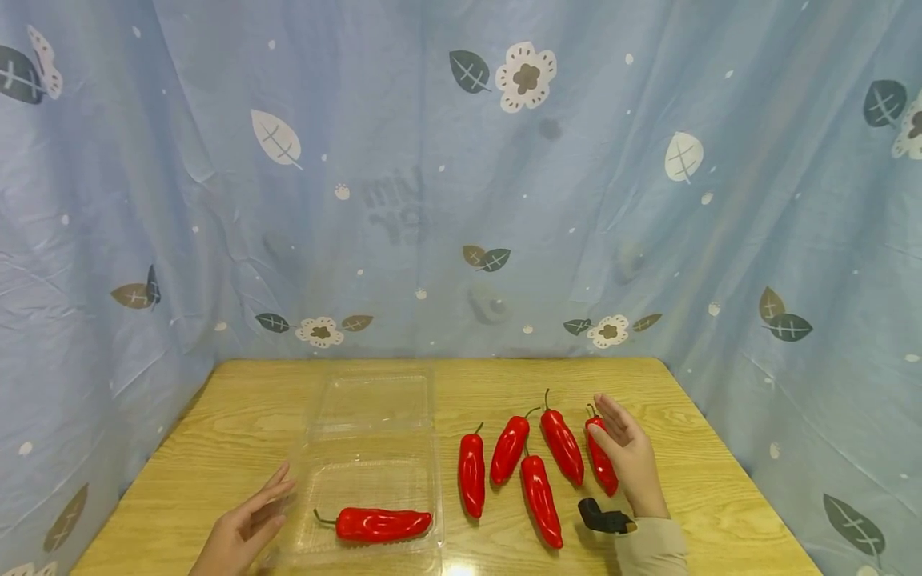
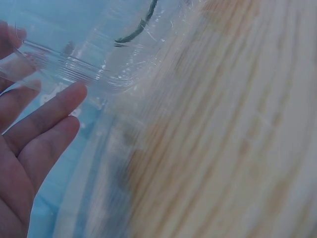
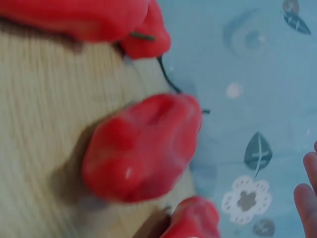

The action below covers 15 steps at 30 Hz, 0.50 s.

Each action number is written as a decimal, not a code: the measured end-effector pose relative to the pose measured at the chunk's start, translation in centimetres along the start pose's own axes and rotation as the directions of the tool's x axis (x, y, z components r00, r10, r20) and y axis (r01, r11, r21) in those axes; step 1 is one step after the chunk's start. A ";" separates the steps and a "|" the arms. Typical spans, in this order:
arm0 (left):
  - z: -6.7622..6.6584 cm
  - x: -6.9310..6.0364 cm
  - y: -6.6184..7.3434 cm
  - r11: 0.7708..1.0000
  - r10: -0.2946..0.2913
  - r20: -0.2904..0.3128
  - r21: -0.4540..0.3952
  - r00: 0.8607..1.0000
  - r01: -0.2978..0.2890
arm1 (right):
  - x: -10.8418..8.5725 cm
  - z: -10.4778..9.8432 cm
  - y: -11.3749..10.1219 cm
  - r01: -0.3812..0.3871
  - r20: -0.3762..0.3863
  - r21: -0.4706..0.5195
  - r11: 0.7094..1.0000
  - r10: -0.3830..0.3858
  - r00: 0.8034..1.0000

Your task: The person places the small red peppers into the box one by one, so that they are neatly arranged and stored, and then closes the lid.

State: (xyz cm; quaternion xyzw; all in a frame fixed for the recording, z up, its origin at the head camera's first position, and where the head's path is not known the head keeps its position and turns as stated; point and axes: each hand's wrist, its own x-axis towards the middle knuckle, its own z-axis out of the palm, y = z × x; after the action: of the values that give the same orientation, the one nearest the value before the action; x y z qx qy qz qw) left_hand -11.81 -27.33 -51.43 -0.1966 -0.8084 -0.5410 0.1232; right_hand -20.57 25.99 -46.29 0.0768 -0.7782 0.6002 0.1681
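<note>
A clear plastic container [image 1: 302, 488] lies unfolded on the table, one red pepper [image 1: 382, 525] lying crosswise in its near half. My left hand [image 1: 243, 524] is at the container's left edge with relaxed fingers; in the left wrist view the fingers of this hand [image 2: 44, 124] are beside the clear rim [image 2: 64, 62]. Over the rightmost red pepper [image 1: 603, 464] is my right hand [image 1: 634, 460], fingers extended; whether it touches the pepper I cannot tell. Only fingertips of that hand [image 3: 308, 191] show at the right wrist view's edge, apart from the peppers [image 3: 143, 148].
Several other red peppers lie right of the container, among them one upright in view [image 1: 471, 474] nearest it and one lower down [image 1: 541, 501]. The wooden table [image 1: 194, 448] ends at a blue patterned curtain [image 1: 425, 200] behind and at both sides.
</note>
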 end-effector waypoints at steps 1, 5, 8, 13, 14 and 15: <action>0.0 0.0 0.0 1.000 0.004 -0.002 0.003 1.000 -0.004 | 0.0 -0.1 0.2 -0.012 -0.012 0.000 1.000 0.012 1.000; 0.0 0.1 0.1 1.000 0.011 -0.004 0.006 1.000 -0.011 | -0.1 -0.7 1.1 -0.053 -0.028 -0.007 0.999 0.053 0.998; 0.0 0.0 0.1 1.000 -0.002 -0.002 -0.006 1.000 0.002 | -0.2 -0.9 1.9 -0.088 -0.029 -0.016 0.996 0.087 0.996; 0.0 0.0 0.0 1.000 -0.012 0.007 -0.029 1.000 0.012 | -0.4 -1.3 2.8 -0.164 -0.023 -0.020 0.986 0.163 0.986; 0.0 0.0 0.0 0.999 -0.007 0.011 -0.034 1.000 0.008 | -0.4 -1.3 2.9 -0.179 -0.023 -0.020 0.984 0.179 0.984; 0.0 0.0 0.0 0.999 -0.003 0.016 -0.044 1.000 0.003 | -0.4 -1.3 3.1 -0.193 -0.024 -0.023 0.981 0.192 0.981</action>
State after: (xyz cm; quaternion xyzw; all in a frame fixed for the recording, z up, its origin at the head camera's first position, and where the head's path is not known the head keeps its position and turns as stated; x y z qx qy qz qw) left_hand -11.85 -27.33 -51.42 -0.2023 -0.7975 -0.5573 0.1118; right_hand -20.93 28.04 -48.93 -0.0075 -0.7876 0.6046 0.1188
